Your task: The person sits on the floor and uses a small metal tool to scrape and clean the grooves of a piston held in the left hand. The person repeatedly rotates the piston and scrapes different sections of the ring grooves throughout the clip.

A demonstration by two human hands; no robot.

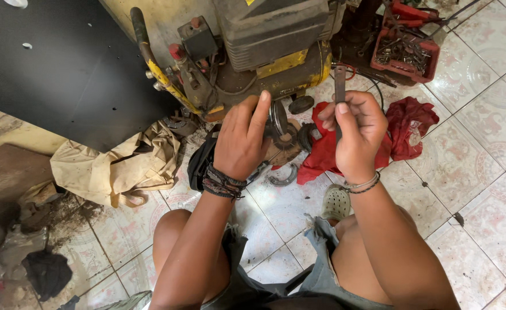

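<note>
Compressor [276,51]: yellow tank, grimy, dark grey-black motor cover, red caps. Panel [63,63]: flat black. Tray [405,51]: red, grey metal bits inside. Rags [402,129]: red. Cloth [118,166]: beige, dirt-stained. Floor [482,172]: white tiles, faint pinkish floral medallion pattern, dark grout. Left hand [241,140]: black braided wristbands. Right hand [356,135]: grey and dark bracelets, holding dark grey bar [340,86]. Shorts [322,275]: grey denim, frayed.

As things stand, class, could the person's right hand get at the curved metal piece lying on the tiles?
Probably yes. The curved metal piece lies uncovered on the tiled floor just below the right hand, but that hand grips a dark flat tool, so it isn't free.
</note>
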